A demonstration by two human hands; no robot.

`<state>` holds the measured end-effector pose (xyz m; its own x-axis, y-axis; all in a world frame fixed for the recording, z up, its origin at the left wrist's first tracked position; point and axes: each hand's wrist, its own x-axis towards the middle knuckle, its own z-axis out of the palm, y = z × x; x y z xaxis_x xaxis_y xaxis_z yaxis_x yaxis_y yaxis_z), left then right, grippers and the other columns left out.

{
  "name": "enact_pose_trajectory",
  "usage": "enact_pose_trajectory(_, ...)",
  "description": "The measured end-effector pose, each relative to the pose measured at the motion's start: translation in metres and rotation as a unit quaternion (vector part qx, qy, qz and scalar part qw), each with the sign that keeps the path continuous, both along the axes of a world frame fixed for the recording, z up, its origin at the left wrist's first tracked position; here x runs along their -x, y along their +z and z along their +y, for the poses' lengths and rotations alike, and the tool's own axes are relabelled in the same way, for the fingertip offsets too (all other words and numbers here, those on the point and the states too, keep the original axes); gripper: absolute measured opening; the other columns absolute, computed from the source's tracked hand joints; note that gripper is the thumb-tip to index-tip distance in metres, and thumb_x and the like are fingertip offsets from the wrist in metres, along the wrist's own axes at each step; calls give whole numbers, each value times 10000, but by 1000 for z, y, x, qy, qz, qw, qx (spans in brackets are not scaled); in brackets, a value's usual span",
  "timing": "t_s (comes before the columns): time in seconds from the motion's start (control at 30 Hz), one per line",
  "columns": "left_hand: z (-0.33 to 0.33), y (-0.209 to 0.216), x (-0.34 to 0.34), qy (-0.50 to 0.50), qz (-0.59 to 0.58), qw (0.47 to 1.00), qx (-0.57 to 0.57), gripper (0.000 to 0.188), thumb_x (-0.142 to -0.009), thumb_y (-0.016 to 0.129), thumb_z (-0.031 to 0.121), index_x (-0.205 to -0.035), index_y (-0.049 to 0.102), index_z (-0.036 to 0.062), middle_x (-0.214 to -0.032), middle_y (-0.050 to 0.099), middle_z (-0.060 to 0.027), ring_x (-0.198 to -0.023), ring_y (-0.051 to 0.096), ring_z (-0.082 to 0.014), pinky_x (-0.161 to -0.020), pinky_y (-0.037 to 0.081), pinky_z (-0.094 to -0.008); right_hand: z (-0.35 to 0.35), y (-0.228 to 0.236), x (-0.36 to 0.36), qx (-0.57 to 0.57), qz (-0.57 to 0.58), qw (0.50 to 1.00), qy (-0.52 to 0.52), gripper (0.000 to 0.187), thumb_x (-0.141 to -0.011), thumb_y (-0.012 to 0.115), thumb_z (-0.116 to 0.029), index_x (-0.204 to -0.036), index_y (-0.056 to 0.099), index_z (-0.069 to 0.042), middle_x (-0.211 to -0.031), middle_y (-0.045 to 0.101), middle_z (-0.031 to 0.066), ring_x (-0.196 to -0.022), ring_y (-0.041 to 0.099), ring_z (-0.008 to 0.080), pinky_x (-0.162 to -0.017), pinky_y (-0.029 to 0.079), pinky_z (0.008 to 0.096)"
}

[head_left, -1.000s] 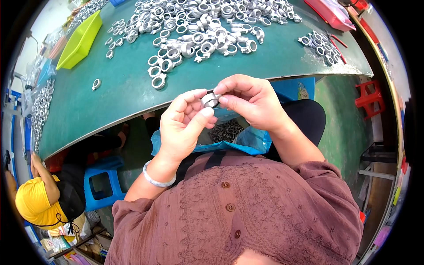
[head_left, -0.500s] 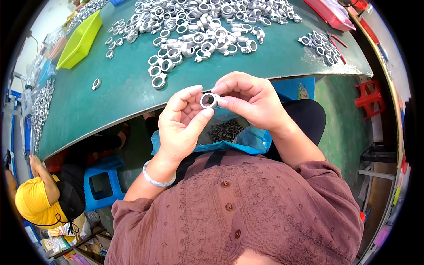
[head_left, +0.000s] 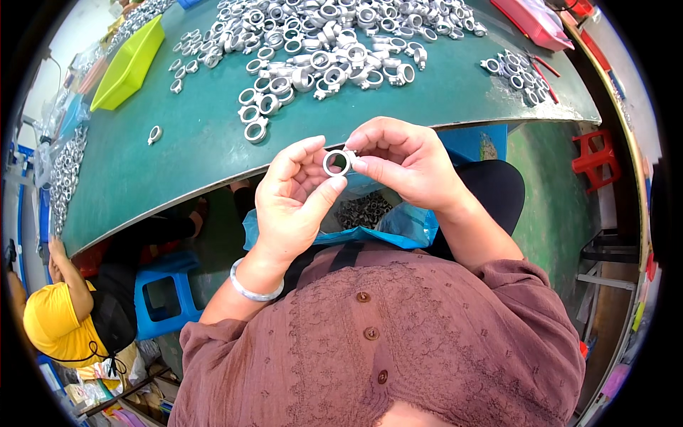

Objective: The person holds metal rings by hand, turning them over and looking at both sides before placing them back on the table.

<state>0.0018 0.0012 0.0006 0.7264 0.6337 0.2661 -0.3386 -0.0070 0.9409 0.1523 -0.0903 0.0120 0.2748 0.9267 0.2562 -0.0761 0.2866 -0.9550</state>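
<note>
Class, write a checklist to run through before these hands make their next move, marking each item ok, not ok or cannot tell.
1. Silvery round metal ring gripped by the right hand: ok, pinched at its side.
2. Ring's opening turned toward the camera: ok.
3. Left hand touching the ring: cannot tell; its thumb tip is very close.
4. Ring's inner wall free of flaws: cannot tell, too small.
5. All rings on the green tabletop gathered together: not ok; a lone ring lies at left.

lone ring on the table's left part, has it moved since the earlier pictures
No. The lone ring lies in the same spot on the green table, its gap to the lime tray unchanged.
</note>
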Motion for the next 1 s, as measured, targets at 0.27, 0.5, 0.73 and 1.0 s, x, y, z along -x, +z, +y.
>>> enact_pose_trajectory(0.27,0,-1,1,-18,12,999,31,445,-766,613,-58,-1177,446,-25,-1003,568,-87,-916,563,-135,-821,457,-246,-2,0,-1,20,-12,1000,-4,150,-804,599,-17,-950,571,2,-848,603,16,-780,560,60,-704,465,201)
enact_pose_trajectory(0.5,-1,1,0,-9,20,1000,6,470,-752,619,-72,-1183,437,-28,-1001,560,-82,-914,563,-135,-816,462,-242,-1,-2,0,12,1,1000,-6,158,-798,598,-7,-953,568,-2,-844,597,8,-771,553,53,-699,458,197)
enact_pose_trajectory(0.73,2,-6,2,0,42,998,-46,449,-746,614,-88,-1165,461,-35,-995,563,-76,-905,562,-126,-817,462,-240,-2,-2,0,21,8,1000,-1,166,-797,579,8,-962,563,0,-847,593,5,-773,550,55,-705,457,203)
enact_pose_trajectory(1.0,0,-7,-1,-18,10,1000,-14,366,-759,586,-107,-1106,509,-20,-973,571,-59,-884,559,-108,-795,457,-226,-2,-2,0,0,-3,1000,3,190,-789,566,36,-976,558,6,-865,592,17,-785,552,66,-726,462,213)
